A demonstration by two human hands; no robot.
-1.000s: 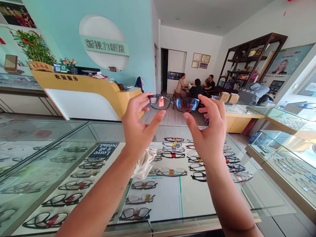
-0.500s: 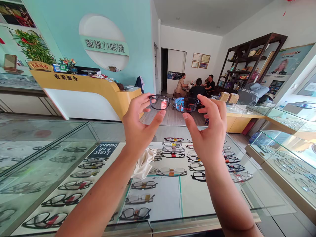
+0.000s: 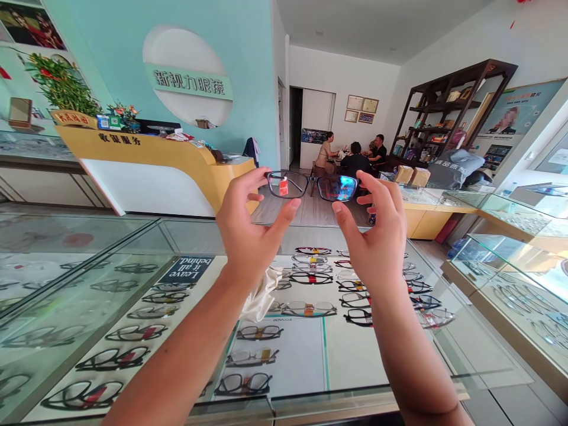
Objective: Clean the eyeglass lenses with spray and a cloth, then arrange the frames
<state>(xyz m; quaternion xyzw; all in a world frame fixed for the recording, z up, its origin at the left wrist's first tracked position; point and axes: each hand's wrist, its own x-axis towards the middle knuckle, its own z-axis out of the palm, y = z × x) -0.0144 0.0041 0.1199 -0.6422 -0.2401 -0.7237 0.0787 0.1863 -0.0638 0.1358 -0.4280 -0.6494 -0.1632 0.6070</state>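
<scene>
A pair of dark-framed eyeglasses (image 3: 313, 180) is held up above the glass display case, lenses facing me. My left hand (image 3: 252, 216) grips its left end between fingers and thumb, and my right hand (image 3: 377, 222) grips the right end the same way. A red tag shows at the left lens, and the right lens reflects blue. Below my left wrist, a crumpled cream cloth (image 3: 261, 296) lies on the case, partly hidden by the forearm. Rows of eyeglasses (image 3: 310, 277) with coloured tags sit under the glass beneath both hands.
The display case's glass top (image 3: 355, 361) spans the foreground. Ahead stands a yellow and white counter (image 3: 155, 177) with a plant (image 3: 62, 89). Several people (image 3: 354, 157) sit at a table at the back. More glass cases (image 3: 519, 284) line the right side, near a dark shelf (image 3: 448, 112).
The eyeglasses have turned slightly between my hands, and the red tag shifts left across the left lens. My left hand has moved a little to the left. Both hands keep their hold.
</scene>
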